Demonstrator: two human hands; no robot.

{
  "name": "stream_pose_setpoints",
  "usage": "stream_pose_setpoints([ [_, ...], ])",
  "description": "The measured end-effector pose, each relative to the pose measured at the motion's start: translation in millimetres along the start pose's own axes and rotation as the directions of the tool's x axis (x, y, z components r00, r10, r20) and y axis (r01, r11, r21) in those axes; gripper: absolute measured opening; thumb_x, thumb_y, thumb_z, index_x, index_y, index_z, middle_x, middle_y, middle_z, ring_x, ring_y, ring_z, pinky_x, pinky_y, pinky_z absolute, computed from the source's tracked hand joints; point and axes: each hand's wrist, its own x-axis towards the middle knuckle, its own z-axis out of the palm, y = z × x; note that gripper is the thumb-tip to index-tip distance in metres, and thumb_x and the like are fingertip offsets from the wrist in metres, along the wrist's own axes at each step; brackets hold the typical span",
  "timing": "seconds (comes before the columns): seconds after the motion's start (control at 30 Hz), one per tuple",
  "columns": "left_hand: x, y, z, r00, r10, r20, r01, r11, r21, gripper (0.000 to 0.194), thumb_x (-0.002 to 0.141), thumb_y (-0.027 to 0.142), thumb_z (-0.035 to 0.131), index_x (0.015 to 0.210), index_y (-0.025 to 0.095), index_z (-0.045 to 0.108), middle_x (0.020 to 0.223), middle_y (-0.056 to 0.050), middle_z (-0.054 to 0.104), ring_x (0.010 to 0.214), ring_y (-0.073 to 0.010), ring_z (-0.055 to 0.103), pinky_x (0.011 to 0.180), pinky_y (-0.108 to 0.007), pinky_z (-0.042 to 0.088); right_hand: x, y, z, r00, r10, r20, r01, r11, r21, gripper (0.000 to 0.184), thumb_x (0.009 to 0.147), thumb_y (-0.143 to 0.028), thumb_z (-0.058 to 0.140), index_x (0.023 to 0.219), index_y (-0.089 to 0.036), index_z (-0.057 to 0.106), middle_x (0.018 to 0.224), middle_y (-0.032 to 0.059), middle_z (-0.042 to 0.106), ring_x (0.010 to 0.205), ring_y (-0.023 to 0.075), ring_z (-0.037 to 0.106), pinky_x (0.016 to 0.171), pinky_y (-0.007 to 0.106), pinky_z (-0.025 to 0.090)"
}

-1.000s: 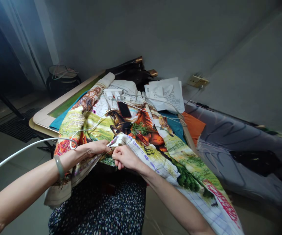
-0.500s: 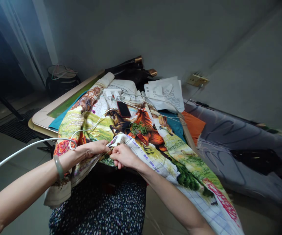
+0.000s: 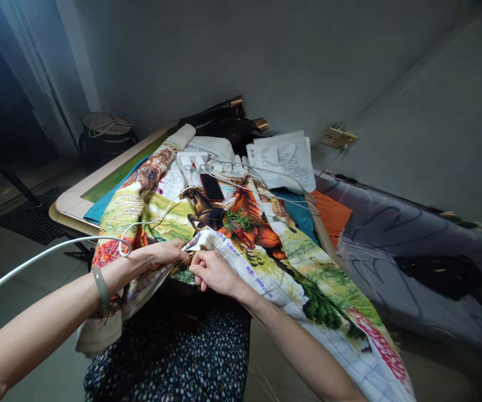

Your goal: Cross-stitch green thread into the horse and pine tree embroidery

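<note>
A large embroidered cross-stitch cloth (image 3: 324,262) with a printed and stitched horse scene lies over the table and hangs toward my lap. My left hand (image 3: 166,254), with a bangle on the wrist, is closed on the folded front edge of this cloth. Close beside it, my right hand (image 3: 213,272) is pinched with its fingers curled at the same edge. Whatever sits between the right fingertips is too small to make out. Beyond the hands, a tangle of green thread (image 3: 240,220) rests on the picture.
A phone (image 3: 212,187) and a white power strip (image 3: 192,159) with plugs lie on the cloth, with white cables trailing. A thick white cable (image 3: 48,257) crosses above my left forearm. White paper bags (image 3: 280,162) stand back right, near a wall socket (image 3: 337,135).
My right hand has shifted very slightly beside the cloth's edge. The left hand keeps its hold, and the cloth and other things stay in place.
</note>
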Motion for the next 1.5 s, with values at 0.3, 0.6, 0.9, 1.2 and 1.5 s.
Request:
stream_pose_setpoints([
  [0.3,-0.4,-0.2,0.2,1.000,-0.021,-0.020,0.022,0.999,0.049,0.013,0.055,0.026,0.065,0.061,0.019,0.056,0.055,0.003,0.055,0.054,-0.0140,0.046,0.050,-0.026,0.035,6.6,-4.6,-2.9,0.997,0.042,0.057,-0.040,0.998,-0.043,0.021,0.084,-0.008,0.056,0.065,-0.017,0.054,0.051,-0.0041,0.063,0.038,0.0078,0.058,0.039,0.014,0.039],
  [0.6,-0.2,-0.1,1.7,0.999,-0.007,-0.047,0.012,0.995,0.101,0.013,0.052,0.028,0.061,0.058,0.020,0.053,0.054,0.005,0.048,0.052,-0.0128,0.040,0.050,-0.027,0.031,13.5,-1.1,-1.5,0.995,0.078,0.062,-0.068,0.987,-0.148,0.024,0.081,-0.009,0.057,0.059,-0.017,0.051,0.051,-0.0023,0.064,0.037,0.0087,0.059,0.038,0.015,0.040],
  [0.9,-2.4,2.2,4.4,1.000,-0.010,-0.028,0.012,0.998,0.069,0.013,0.053,0.026,0.064,0.062,0.020,0.057,0.059,0.003,0.055,0.057,-0.0149,0.046,0.051,-0.027,0.034,10.5,-6.0,-4.2,0.990,0.101,0.098,-0.092,0.991,-0.097,0.022,0.080,-0.008,0.057,0.060,-0.016,0.052,0.049,-0.0037,0.063,0.036,0.0074,0.057,0.038,0.014,0.038],
  [1.2,-0.1,0.4,4.5,0.998,0.037,-0.055,-0.030,0.991,0.130,0.013,0.053,0.025,0.063,0.062,0.019,0.055,0.059,0.004,0.050,0.058,-0.0138,0.041,0.053,-0.027,0.031,6.9,-7.1,-4.6,0.991,0.079,0.110,-0.075,0.996,-0.043,0.021,0.078,-0.005,0.056,0.059,-0.016,0.054,0.048,-0.0052,0.061,0.036,0.0062,0.056,0.038,0.012,0.038],
  [1.5,3.0,0.1,1.9,0.996,0.076,-0.052,-0.067,0.986,0.154,0.014,0.052,0.026,0.060,0.058,0.020,0.049,0.057,0.006,0.041,0.058,-0.0125,0.035,0.055,-0.028,0.027,7.1,-3.3,-6.4,0.995,0.041,0.086,-0.041,0.999,0.001,0.019,0.079,-0.005,0.053,0.064,-0.016,0.054,0.051,-0.0046,0.063,0.038,0.0067,0.058,0.038,0.012,0.038],
])
